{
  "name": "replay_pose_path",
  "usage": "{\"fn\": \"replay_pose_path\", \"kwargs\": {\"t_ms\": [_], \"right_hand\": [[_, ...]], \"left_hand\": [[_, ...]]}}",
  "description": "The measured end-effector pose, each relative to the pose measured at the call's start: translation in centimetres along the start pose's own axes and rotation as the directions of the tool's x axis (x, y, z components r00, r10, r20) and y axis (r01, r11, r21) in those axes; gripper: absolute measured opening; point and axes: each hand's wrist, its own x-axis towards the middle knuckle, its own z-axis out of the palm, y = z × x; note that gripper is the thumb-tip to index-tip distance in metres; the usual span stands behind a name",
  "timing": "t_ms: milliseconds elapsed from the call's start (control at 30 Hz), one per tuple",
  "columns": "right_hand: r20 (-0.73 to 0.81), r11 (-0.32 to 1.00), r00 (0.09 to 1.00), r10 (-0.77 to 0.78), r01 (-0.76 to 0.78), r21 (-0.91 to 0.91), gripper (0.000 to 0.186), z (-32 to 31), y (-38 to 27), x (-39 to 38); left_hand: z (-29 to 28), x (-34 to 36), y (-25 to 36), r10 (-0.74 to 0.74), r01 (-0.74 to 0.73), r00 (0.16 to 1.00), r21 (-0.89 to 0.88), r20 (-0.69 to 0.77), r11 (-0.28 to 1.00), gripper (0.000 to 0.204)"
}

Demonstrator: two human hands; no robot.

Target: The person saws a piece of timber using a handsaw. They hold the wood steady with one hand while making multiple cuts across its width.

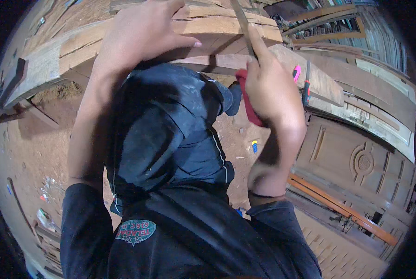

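My left hand [140, 32] grips a cracked, pale wooden beam [80, 49] at the top, its thumb lying along the near face. My right hand [268, 88] is closed round a long, narrow metal blade tool [242, 23], index finger stretched along it, the blade crossing the beam's right part. Red material [249, 102], perhaps cloth, shows under that hand; what it is exactly I cannot tell. Right of the hand, a pink tool [296, 72] and a red-and-black handled tool [306, 93] rest at the board. My dark-clad leg is below the beam.
Stacked planks and frames [338, 28] fill the upper right. A carved wooden door panel [338, 153] and an orange wooden strip [342, 209] lie at the right. The dirt floor [40, 153] holds scraps [47, 216] and a small blue-yellow item [254, 146].
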Motion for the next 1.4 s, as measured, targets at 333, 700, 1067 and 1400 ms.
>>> {"fn": "replay_pose_path", "kwargs": {"t_ms": [333,700,1067,1400], "right_hand": [[-0.019,0.999,1.0,-0.003,0.004,0.041,0.062,0.2,0.1,-1.0],[0.1,0.959,0.955,0.28,-0.282,0.008,0.061,-0.4,0.1,-4.9],[0.104,0.976,0.973,0.206,-0.212,0.053,0.061,-0.3,0.2,-3.1],[-0.075,0.997,0.994,-0.074,0.075,0.022,0.057,0.5,0.2,1.1]], "left_hand": [[0.5,-0.3,-0.3,0.049,-0.05,0.997,-0.016,-0.067,0.999,0.071],[0.6,-0.9,0.0,0.136,-0.13,0.976,0.043,-0.171,0.991,0.072],[0.1,-1.2,0.8,0.034,-0.029,0.993,0.046,-0.114,0.998,0.071],[0.8,-0.2,-0.5,0.044,-0.04,0.995,0.052,-0.091,0.998,0.07]]}}
